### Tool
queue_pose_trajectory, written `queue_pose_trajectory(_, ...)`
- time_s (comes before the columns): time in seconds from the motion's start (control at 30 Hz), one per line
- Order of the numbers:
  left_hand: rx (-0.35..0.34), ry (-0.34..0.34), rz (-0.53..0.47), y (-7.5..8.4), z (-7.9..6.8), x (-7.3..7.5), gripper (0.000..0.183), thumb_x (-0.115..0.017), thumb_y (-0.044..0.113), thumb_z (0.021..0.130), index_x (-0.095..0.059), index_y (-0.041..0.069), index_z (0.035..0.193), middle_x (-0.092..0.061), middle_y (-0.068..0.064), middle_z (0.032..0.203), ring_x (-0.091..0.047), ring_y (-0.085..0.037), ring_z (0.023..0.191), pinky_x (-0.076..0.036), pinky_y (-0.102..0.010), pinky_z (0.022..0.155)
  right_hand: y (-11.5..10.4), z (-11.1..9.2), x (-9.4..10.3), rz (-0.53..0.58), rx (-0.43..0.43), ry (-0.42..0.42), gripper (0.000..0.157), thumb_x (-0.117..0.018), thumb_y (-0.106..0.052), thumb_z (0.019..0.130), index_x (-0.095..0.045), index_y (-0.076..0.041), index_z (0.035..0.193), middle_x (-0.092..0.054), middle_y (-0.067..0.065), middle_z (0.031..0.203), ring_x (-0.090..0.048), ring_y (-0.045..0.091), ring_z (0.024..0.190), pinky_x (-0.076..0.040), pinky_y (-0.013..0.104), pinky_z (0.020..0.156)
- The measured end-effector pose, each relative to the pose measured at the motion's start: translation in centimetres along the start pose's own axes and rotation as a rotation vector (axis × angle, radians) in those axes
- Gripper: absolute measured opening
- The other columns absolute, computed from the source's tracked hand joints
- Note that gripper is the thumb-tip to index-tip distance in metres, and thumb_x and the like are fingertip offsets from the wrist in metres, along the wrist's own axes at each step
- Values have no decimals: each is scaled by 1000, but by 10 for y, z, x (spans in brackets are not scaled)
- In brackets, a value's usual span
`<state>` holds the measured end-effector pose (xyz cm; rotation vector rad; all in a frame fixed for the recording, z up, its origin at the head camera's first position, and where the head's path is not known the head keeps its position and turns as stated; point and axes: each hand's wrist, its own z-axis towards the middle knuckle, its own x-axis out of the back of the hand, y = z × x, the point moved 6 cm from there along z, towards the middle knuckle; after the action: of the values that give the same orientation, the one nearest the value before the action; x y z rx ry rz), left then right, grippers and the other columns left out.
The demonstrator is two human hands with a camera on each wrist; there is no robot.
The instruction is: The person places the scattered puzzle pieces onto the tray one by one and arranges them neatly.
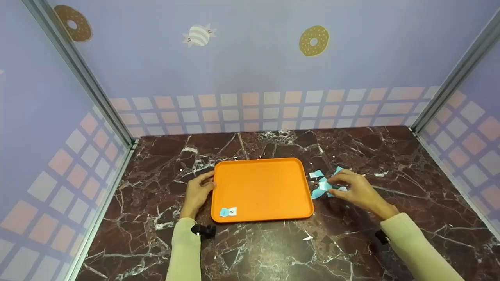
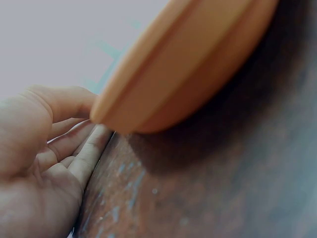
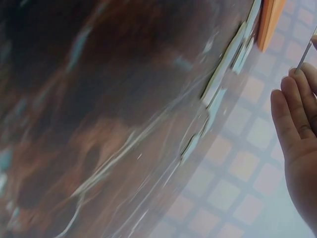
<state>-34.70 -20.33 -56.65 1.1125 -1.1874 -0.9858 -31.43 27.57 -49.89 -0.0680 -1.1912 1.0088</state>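
My left hand (image 1: 196, 194) holds the left rim of an orange tray (image 1: 261, 191); in the left wrist view its thumb and fingers meet at the tray's edge. A small light-blue and white card piece (image 1: 227, 212) with a dark mark lies in the tray's near left corner. Right of the tray, my right hand (image 1: 355, 190) pinches a thin whitish card piece (image 1: 323, 186) between thumb and fingertips, above the table. Edge-on, the pinched piece shows as a thin line in the right wrist view. Under and around this hand lie several loose light-blue card pieces (image 1: 317, 193).
The dark red marble-patterned table (image 1: 258, 249) carries the tray and pieces. A lilac wall (image 1: 250, 70) with printed checks and sweets closes off the back, and side panels stand at left and right. Another light-blue piece (image 1: 338, 169) lies behind the right hand.
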Motion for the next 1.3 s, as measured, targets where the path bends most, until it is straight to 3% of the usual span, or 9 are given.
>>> queue_pose_trajectory(0.23, 4, 8, 18, -1, 1, 1, 44, -68, -8, 93, -68, -7, 137, -71, -27, 127, -69, -37, 119, -55, -19, 86, -12, 13, -17, 65, 12, -48, 22, -87, -11, 90, -81, -7, 111, -72, 9, 104, -70, 33, 92, -60, 50, 82)
queue_pose_trajectory(0.53, 4, 4, -2, -2, 1, 1, 43, -68, -9, 94, -68, -7, 137, -71, -27, 124, -69, -37, 117, -56, -20, 84, -31, 30, -39, 90, 54, -54, 24, -88, -8, 87, -81, -8, 110, -72, 3, 105, -71, 32, 92, -59, 45, 80)
queue_pose_trajectory(0.87, 5, 0, -18, -2, 0, 0, 44, -68, -9, 93, -68, -7, 137, -71, -27, 124, -69, -38, 117, -56, -20, 84, -50, 47, -68, 132, 69, -89, 22, -87, -8, 88, -81, -5, 109, -72, 3, 106, -69, 33, 87, -60, 47, 72)
queue_pose_trajectory(1.1, -6, 5, -24, -2, 1, 0, 43, -67, -10, 93, -68, -8, 136, -71, -28, 124, -68, -38, 117, -55, -18, 84, -61, 54, -85, 157, 82, -104, 21, -85, -6, 88, -81, -4, 109, -73, 3, 105, -71, 26, 96, -60, 43, 89)
queue_pose_trajectory(1.3, -2, 6, -8, -2, 1, 2, 43, -68, -9, 94, -69, -7, 136, -71, -26, 124, -69, -36, 117, -56, -22, 87, -70, 58, -98, 176, 57, -129, 22, -84, -6, 89, -80, -5, 111, -73, 3, 106, -71, 26, 98, -59, 42, 92)
